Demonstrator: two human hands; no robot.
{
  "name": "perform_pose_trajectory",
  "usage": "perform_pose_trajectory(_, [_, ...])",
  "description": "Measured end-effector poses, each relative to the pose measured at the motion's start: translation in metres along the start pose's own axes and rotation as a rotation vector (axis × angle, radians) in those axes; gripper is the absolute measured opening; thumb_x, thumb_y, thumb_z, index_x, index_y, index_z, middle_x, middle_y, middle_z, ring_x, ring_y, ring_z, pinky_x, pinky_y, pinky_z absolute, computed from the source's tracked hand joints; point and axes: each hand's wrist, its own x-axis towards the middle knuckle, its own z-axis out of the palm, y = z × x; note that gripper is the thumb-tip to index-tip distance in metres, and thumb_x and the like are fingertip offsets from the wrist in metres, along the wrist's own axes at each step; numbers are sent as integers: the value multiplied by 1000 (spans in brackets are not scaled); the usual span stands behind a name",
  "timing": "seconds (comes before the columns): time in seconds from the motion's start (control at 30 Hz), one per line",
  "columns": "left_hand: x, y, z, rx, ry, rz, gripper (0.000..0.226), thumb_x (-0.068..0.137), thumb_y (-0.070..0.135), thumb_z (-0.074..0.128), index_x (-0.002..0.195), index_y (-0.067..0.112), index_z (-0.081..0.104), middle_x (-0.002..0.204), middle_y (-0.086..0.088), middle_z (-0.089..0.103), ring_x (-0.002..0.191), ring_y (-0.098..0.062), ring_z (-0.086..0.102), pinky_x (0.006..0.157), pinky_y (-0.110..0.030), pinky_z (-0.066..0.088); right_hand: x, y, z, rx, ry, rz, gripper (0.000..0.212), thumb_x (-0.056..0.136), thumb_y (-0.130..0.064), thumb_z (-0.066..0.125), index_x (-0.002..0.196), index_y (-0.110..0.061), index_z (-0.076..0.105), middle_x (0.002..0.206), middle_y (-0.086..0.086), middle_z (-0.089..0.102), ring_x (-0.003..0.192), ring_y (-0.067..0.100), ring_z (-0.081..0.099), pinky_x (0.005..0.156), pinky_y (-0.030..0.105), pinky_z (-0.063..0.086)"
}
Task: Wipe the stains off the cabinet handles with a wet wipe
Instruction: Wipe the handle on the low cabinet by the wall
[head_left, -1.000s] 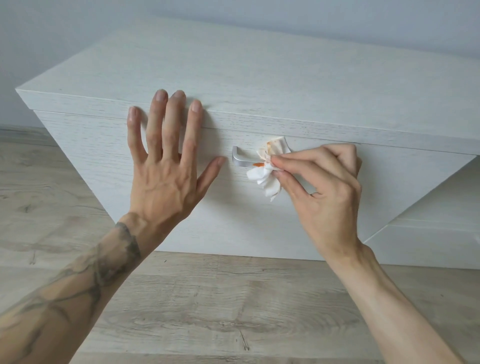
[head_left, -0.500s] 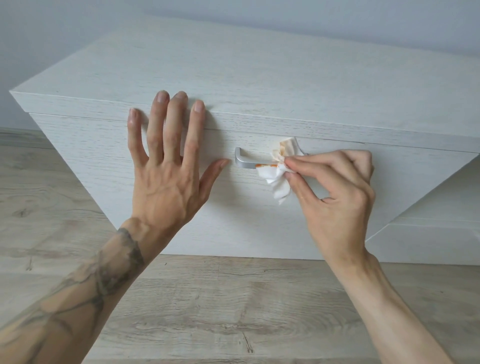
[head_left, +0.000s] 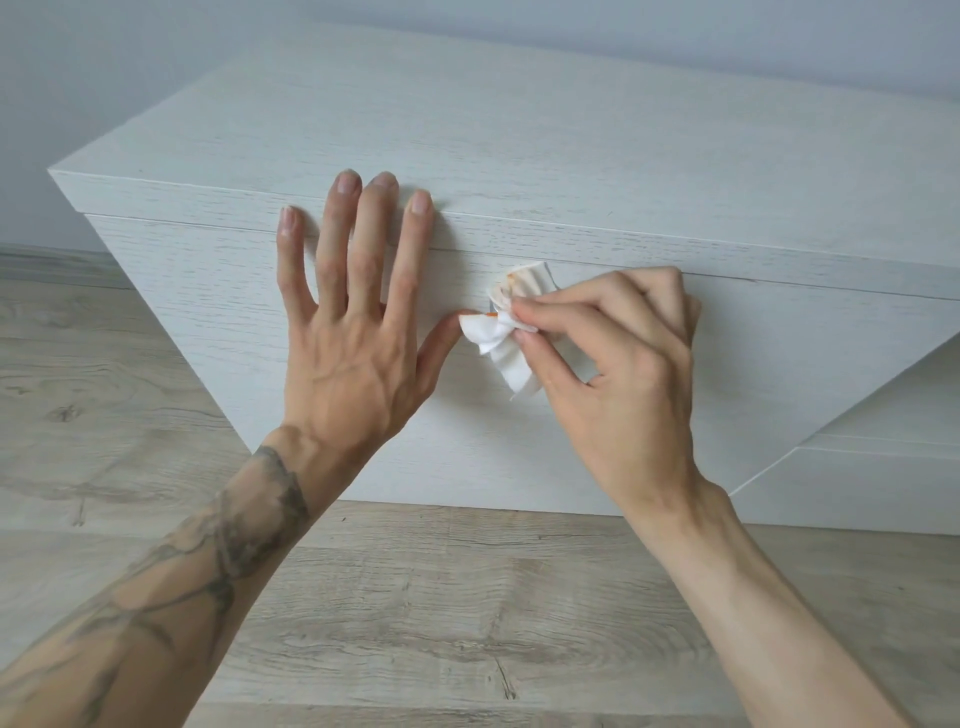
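Observation:
My right hand (head_left: 618, 364) pinches a crumpled white wet wipe (head_left: 506, 340) with orange-brown smears on its upper fold. The wipe is wrapped over the left end of the cabinet handle (head_left: 491, 310), of which only a sliver of metal and an orange spot show. My left hand (head_left: 353, 332) lies flat against the white cabinet front (head_left: 218, 291), fingers spread, fingertips reaching the top edge. Its thumb tip touches the wipe's left edge.
The cabinet has a wide white wood-grain top (head_left: 519, 130) against a pale wall. A second white panel (head_left: 857, 483) stands lower at the right. Light wood-look flooring (head_left: 415, 623) runs below the cabinet and to the left.
My right hand has slid the wipe leftward along the handle to its left end, covering the metal that showed before. My left hand stays pressed on the cabinet front.

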Motion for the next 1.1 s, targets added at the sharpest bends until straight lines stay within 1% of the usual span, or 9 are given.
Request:
perform_pose_trajectory(0.2, [0, 2, -1, -5, 6, -10, 83, 111, 56, 52, 167, 3, 20, 169, -26, 29, 159, -44, 20, 130, -65, 11, -6, 4, -7, 13, 28, 61, 6, 94, -16, 80, 98, -19, 83, 94, -6, 76, 93, 30, 61, 81, 53, 46])
perform_pose_trajectory(0.3, [0, 1, 0, -15, 5, 0, 81, 112, 53, 49, 168, 3, 18, 170, -25, 23, 160, -44, 17, 132, -62, 5, 4, -9, 4, 2, -13, 16, 7, 93, -16, 82, 99, -20, 84, 92, -7, 75, 92, 28, 61, 81, 49, 43])
perform_pose_trajectory(0.37, [0, 1, -1, -16, 10, -7, 81, 112, 54, 49, 168, 2, 20, 169, -26, 25, 160, -44, 18, 131, -64, 9, 5, -5, 1, -2, -23, -3, 7, 93, -15, 81, 98, -19, 84, 91, -6, 74, 92, 29, 61, 80, 48, 43])
perform_pose_trajectory(0.5, [1, 4, -2, -16, 9, -22, 83, 111, 55, 54, 167, 2, 23, 168, -27, 32, 159, -44, 21, 130, -65, 13, -9, 5, -20, -19, 43, 112, 5, 94, -10, 76, 98, -12, 79, 92, 0, 74, 90, 32, 62, 83, 47, 48])
perform_pose_trajectory(0.63, [1, 5, -2, -22, 15, -20, 82, 111, 54, 54, 166, 3, 23, 168, -26, 33, 159, -43, 22, 130, -65, 14, -2, -11, -22, 39, 139, 142, 8, 98, -10, 70, 105, -13, 71, 100, -8, 69, 89, 22, 59, 86, 38, 45])
perform_pose_trajectory(0.73, [1, 4, -2, -19, 17, -21, 81, 112, 54, 52, 167, 3, 22, 169, -26, 31, 159, -44, 22, 131, -63, 10, 8, -23, -6, 10, 68, 91, 11, 95, -7, 69, 100, -17, 72, 97, -9, 69, 90, 21, 58, 84, 36, 38])
perform_pose_trajectory(0.87, [1, 4, -2, -17, 15, -22, 81, 112, 54, 52, 167, 3, 22, 169, -26, 32, 159, -44, 23, 131, -64, 12, -1, -19, 1, -73, 1, 79, 10, 96, -19, 74, 104, -23, 77, 97, -15, 70, 97, 22, 60, 87, 39, 36])
perform_pose_trajectory(0.97, [1, 4, -2, -13, 24, -17, 80, 112, 54, 51, 167, 3, 22, 169, -26, 32, 160, -43, 22, 131, -64, 12, -4, -16, 0, -105, 43, 63, 8, 96, -32, 78, 102, -27, 81, 100, -18, 74, 99, 23, 61, 90, 41, 34])
perform_pose_trajectory(1.1, [1, 4, 1, -21, 27, -20, 82, 111, 53, 53, 168, 3, 21, 170, -24, 28, 160, -43, 20, 132, -63, 11, 6, -23, 11, -125, 105, 50, 11, 97, -35, 79, 90, -27, 83, 88, -13, 74, 91, 27, 64, 87, 40, 31])
